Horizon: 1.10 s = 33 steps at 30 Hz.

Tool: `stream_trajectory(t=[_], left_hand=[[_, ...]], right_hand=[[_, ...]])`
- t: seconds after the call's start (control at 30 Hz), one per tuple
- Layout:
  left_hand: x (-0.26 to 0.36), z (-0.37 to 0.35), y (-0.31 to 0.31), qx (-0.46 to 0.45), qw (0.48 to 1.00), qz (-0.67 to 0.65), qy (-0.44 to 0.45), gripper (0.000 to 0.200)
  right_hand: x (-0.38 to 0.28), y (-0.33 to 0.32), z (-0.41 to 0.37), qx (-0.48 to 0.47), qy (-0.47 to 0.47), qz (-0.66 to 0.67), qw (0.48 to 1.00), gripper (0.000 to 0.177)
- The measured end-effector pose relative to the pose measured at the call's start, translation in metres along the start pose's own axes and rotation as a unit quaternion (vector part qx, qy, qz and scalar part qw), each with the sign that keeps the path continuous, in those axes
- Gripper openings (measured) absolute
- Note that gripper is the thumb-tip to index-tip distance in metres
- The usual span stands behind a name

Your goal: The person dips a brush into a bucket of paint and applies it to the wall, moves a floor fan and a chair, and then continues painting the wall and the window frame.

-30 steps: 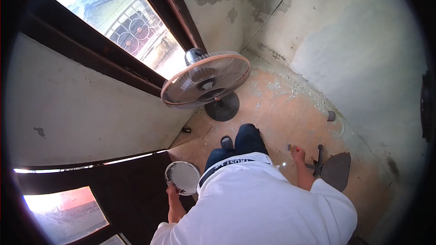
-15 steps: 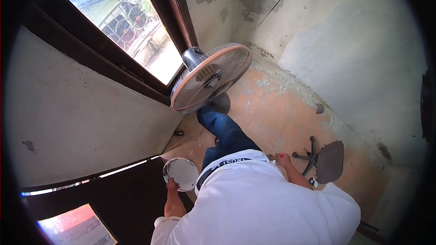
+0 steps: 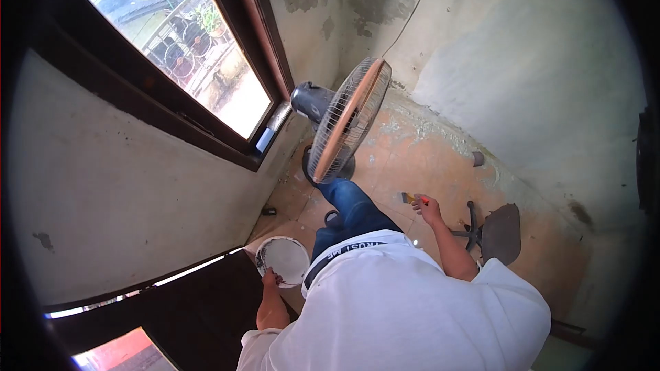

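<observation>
My left hand, low on the left side, grips the edge of a round white paint bucket with dark stains on its rim. Whitish material shows inside the bucket. Out to the right, my right hand is closed around the red handle of a paintbrush. The bristles point left, above the tiled floor and touching nothing that I can see.
A standing fan with an orange rim stands in front of my legs, by the window. Right of my arm is a chair part with a dark base. A small grey cup-like object lies near the patchy wall.
My right hand has moved forward, bringing the paintbrush into clear view. The fan head has turned, showing more of its side. The bucket appears slightly farther right as the view shifts.
</observation>
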<state>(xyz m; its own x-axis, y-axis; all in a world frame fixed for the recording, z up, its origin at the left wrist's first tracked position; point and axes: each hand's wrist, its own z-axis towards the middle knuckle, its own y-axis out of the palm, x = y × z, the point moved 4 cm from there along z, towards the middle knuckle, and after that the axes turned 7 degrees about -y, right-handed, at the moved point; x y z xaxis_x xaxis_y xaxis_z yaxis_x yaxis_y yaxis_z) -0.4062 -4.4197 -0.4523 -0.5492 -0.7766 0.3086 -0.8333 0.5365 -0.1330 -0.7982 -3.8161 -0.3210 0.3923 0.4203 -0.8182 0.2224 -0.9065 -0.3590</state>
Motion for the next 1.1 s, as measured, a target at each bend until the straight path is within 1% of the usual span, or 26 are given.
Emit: stream_trajectory(t=[0.07,0.17,0.23,0.3,0.37,0.43,0.47,0.5,0.53,0.57,0.7,0.77,0.83,0.93,0.97,1.1], left_hand=[[0.01,-0.006,-0.003,0.003,1.0,0.009,0.003,0.029],[0.022,-0.017,-0.013,0.04,0.998,0.037,0.0,0.031],[0.032,-0.019,-0.013,0.053,0.997,0.052,-0.01,0.034],[0.037,-0.014,-0.012,0.044,0.996,0.074,-0.015,0.034],[0.045,-0.012,-0.006,0.033,0.995,0.094,-0.018,0.035],[0.048,-0.01,-0.002,0.066,0.994,0.085,-0.01,0.03],[0.052,-0.009,-0.002,0.065,0.994,0.089,-0.01,0.03],[0.056,-0.008,-0.002,0.044,0.995,0.088,-0.013,0.03],[0.06,-0.008,-0.003,0.023,0.996,0.086,-0.015,0.031],[0.066,-0.008,-0.005,0.023,0.996,0.09,-0.015,0.031],[0.091,-0.008,-0.004,0.045,0.993,0.108,-0.007,0.032],[0.104,-0.013,-0.002,0.061,0.993,0.104,0.003,0.032],[0.116,-0.02,0.002,0.051,0.994,0.086,0.039,0.032],[0.135,-0.016,0.014,0.068,0.992,0.099,0.034,0.032],[0.142,-0.015,0.019,0.065,0.992,0.103,0.037,0.032],[0.162,-0.008,0.041,0.034,0.992,0.113,0.048,0.028]], right_hand=[[0.003,-0.001,-0.005,0.075,0.002,0.047,0.996,0.034],[0.029,0.0,-0.015,0.108,0.014,0.081,0.991,0.033],[0.054,0.005,-0.028,0.114,0.033,0.069,0.991,0.032],[0.075,0.007,-0.041,0.121,0.048,0.054,0.99,0.032],[0.097,0.01,-0.056,0.122,0.099,0.044,0.987,0.03],[0.112,0.009,-0.069,0.125,0.113,0.05,0.984,0.03],[0.118,0.009,-0.073,0.122,0.126,0.053,0.983,0.03],[0.123,0.008,-0.075,0.126,0.129,0.054,0.982,0.03],[0.124,0.007,-0.078,0.125,0.136,0.058,0.981,0.03],[0.125,0.008,-0.08,0.124,0.142,0.061,0.98,0.032],[0.112,0.006,-0.073,0.144,0.146,0.064,0.977,0.033],[0.107,0.006,-0.063,0.158,0.129,0.051,0.978,0.034],[0.096,0.004,-0.055,0.175,0.121,0.056,0.976,0.033],[0.082,0.004,-0.043,0.204,0.101,0.084,0.97,0.035],[0.08,0.003,-0.04,0.214,0.092,0.103,0.967,0.036],[0.091,0.001,-0.025,0.237,0.075,0.106,0.963,0.036]])
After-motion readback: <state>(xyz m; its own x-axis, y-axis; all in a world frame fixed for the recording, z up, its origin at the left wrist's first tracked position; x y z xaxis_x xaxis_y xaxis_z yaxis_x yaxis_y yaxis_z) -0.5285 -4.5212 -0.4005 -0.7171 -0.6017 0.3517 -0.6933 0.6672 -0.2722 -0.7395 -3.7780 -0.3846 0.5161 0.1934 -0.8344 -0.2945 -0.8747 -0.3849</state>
